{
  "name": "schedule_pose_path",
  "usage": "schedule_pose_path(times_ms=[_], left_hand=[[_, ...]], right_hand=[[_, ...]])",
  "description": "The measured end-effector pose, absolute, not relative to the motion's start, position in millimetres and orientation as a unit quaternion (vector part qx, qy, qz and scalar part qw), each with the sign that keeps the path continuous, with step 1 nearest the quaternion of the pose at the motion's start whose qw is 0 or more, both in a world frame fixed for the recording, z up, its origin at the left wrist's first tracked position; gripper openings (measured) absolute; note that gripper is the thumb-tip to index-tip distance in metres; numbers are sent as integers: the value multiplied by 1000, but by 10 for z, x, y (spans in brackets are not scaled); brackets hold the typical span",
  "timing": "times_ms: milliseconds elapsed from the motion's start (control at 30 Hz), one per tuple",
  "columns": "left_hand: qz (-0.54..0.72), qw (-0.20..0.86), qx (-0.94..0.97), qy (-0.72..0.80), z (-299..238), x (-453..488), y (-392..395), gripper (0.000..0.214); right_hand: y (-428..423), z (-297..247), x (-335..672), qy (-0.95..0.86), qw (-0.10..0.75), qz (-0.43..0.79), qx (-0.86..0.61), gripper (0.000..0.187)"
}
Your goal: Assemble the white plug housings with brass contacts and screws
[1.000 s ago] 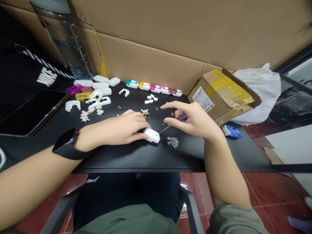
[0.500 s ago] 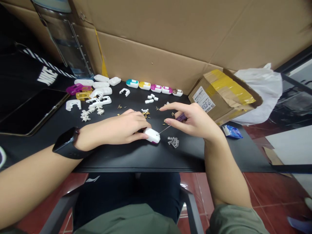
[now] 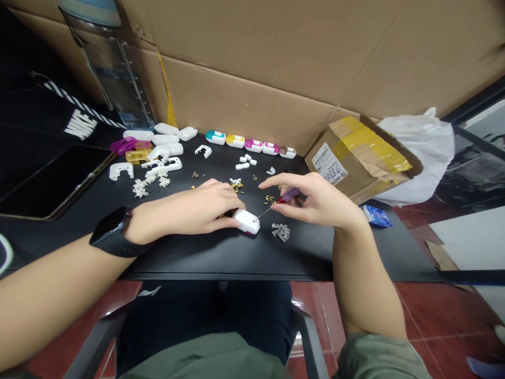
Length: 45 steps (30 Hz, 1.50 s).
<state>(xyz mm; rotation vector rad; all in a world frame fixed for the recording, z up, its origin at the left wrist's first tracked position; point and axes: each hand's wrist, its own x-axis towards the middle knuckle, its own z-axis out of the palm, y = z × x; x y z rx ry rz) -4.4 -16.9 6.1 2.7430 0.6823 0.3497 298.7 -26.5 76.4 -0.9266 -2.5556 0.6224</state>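
Observation:
My left hand grips a small white plastic case with a magenta end, its fingers wrapped over the top. My right hand pinches a small screwdriver with a red and purple handle. Its thin metal shaft points left, and the tip meets the case's right end. Tiny brass screws lie just beyond the tip, and a clear plastic cluster sits below my right hand. Part of the case's left end is hidden by my fingers.
Along the back of the black table stand several finished colored cases. White shells and white plastic parts lie at the left. A cardboard parcel, a white plastic bag and a tablet flank the table.
The screwdriver handle has dropped slightly and turned in my right fingers, showing more red. The case has barely moved, and the whole view has shifted a little.

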Motion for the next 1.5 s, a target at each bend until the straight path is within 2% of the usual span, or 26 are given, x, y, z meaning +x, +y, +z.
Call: schedule_pose_path(times_ms=[133,333,500,667,767,1067,1200,1333,1500], left_hand=[[119,151,952,236,70,-43,-170,29],[116,146,953,238,57,-46,-167,31],[108,142,954,241,44,-50,-162,33],[109,143,955,236,74,-48,-173,32],[114,146,954,235,83,-46,-176,30],[107,148,954,240,64,-53,-165,31],[112,155,951,242,72,-46,-168,33],[124,163,949,241,61,-49,-165,35],[122,155,951,239,39,-56,-157,36]], right_hand=[[-295,762,2940,-891,184,183,-372,25],[-258,789,2988,-902,176,210,-333,35],[-230,817,3015,-923,171,215,-270,30],[-260,778,2982,-904,176,205,-331,33],[-282,745,2945,-889,196,194,-365,29],[-269,804,3001,-908,180,225,-304,33],[-278,810,2989,-900,173,211,-341,31],[-297,753,2923,-882,208,173,-387,32],[-279,748,2941,-893,197,195,-355,40]])
